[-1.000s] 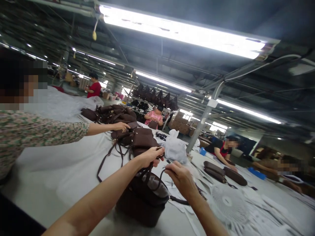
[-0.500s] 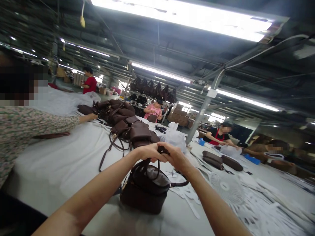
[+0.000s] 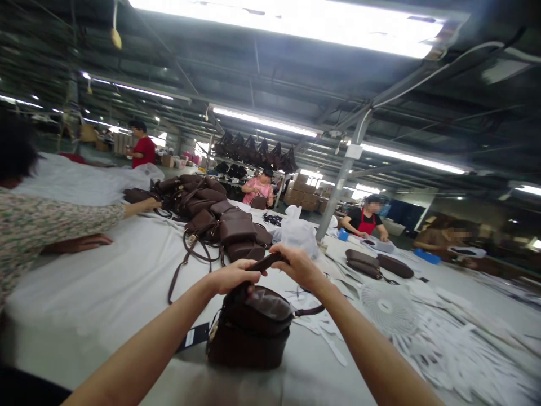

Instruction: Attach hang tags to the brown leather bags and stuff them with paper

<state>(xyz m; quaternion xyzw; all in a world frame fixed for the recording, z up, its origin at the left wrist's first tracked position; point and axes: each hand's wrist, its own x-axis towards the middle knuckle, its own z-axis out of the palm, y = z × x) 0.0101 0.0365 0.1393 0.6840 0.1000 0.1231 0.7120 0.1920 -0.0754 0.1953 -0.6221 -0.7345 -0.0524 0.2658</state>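
A dark brown handbag (image 3: 249,344) stands upright on the white-covered table right in front of me, its top open and something greyish showing inside. Above it, a brown strap (image 3: 266,262) is stretched between my hands. My left hand (image 3: 236,276) pinches the strap's left part, and my right hand (image 3: 298,266) has its fingers closed on the right end. Where the strap joins the bag is hidden behind my left hand. Another strap piece (image 3: 310,311) sticks out from the bag's right side. Beside the bag's left side lies a black tag (image 3: 194,337) with a white label.
Beyond the bag is a heap of brown bags (image 3: 236,225) with loose straps. A white plastic bag (image 3: 298,234), two brown pouches (image 3: 363,263) and a white fan (image 3: 386,307) are to the right. A co-worker's floral sleeve (image 3: 84,217) reaches in from the left; others work farther back.
My left hand has moved left and down, away from my right hand, and the strap now shows stretched between them. The black tag has come into clearer view.
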